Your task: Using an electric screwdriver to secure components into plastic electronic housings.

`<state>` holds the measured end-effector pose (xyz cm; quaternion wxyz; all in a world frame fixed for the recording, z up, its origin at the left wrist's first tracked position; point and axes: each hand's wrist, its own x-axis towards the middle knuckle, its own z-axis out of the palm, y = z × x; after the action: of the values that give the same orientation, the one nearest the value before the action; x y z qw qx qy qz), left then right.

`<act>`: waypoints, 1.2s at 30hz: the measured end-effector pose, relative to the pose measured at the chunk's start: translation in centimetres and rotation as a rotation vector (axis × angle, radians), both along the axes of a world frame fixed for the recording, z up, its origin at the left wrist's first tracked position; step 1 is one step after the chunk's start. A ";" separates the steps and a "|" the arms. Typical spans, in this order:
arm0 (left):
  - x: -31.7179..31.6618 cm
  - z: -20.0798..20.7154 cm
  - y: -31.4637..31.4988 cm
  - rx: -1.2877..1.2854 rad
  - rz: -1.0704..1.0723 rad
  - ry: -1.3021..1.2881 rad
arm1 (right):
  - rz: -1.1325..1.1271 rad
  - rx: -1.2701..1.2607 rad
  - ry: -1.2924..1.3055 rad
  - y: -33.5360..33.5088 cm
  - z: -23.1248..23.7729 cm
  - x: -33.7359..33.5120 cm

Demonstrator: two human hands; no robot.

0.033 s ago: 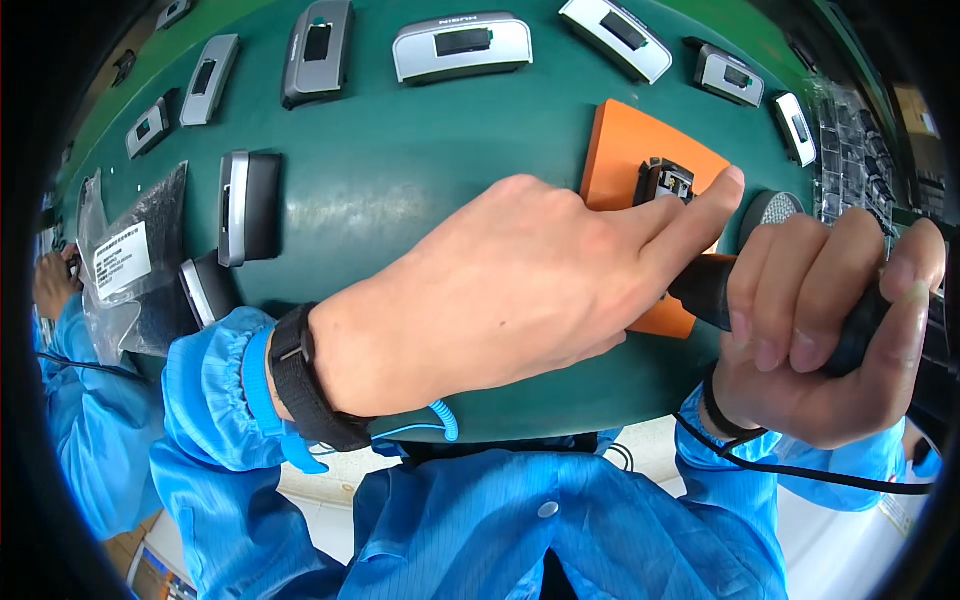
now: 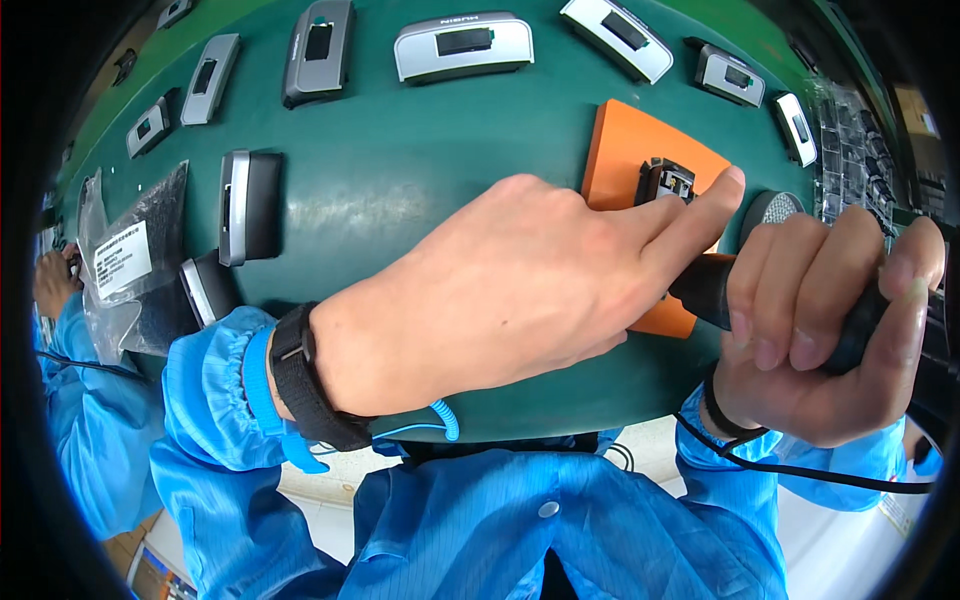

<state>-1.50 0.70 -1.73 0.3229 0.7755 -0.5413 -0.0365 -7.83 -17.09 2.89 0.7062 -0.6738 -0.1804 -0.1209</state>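
Right grip: right hand (image 2: pixel 820 330) wrapped tight in a full fist around the black handle of an electric screwdriver (image 2: pixel 715 290), tool slanting in toward the work; its tip is hidden behind the other hand.
Left grip: left hand (image 2: pixel 520 290) lies flat, palm down, not closed on anything; forefinger stretched out, its tip pressing at the edge of the workpiece to steady it.
Workpiece: small black module (image 2: pixel 664 181) with a metal-framed opening, sitting on an orange pad (image 2: pixel 625 150) near the right side of the bench, just ahead of the left fingertip.
Step in hand: looks like fastening, part pinned down and driver brought up to it. Whether the bit is seated I cannot tell.
Next move calls for: judged, keeping the finger's pressure steady so the module does not skid on the pad, and the driver squared over the screw point before any push.
Wrists: black strap (image 2: pixel 300 385) on the left wrist with a blue coiled cord (image 2: pixel 425 428); thin black cable under the right wrist.
Bench: green mat (image 2: pixel 400 170).
Around: silver-grey housings (image 2: pixel 462 45) fanned along the far edge; a dark unit (image 2: pixel 250 205) at left; clear bag with white label (image 2: pixel 125 260).
Far left: another person's hand and blue sleeve (image 2: pixel 55 290).
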 end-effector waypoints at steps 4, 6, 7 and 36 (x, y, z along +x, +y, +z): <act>0.1 0.1 -0.1 0.001 -0.008 -0.019 | 0.038 0.081 -0.054 0.7 -0.7 0.4; 0.3 0.2 -0.2 0.005 -0.018 -0.007 | -0.054 0.099 -0.034 1.1 -0.6 0.1; 0.3 0.3 -0.1 0.015 -0.023 0.003 | -0.049 0.102 -0.035 1.3 -0.7 0.2; 2.2 8.5 -0.2 -0.280 0.066 0.531 | -0.457 0.502 -0.381 -4.7 2.4 -8.9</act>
<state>0.69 0.51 6.79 0.5580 0.7039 -0.4122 -0.1524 -16.73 -21.74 5.33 0.7580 -0.4683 -0.1185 -0.4384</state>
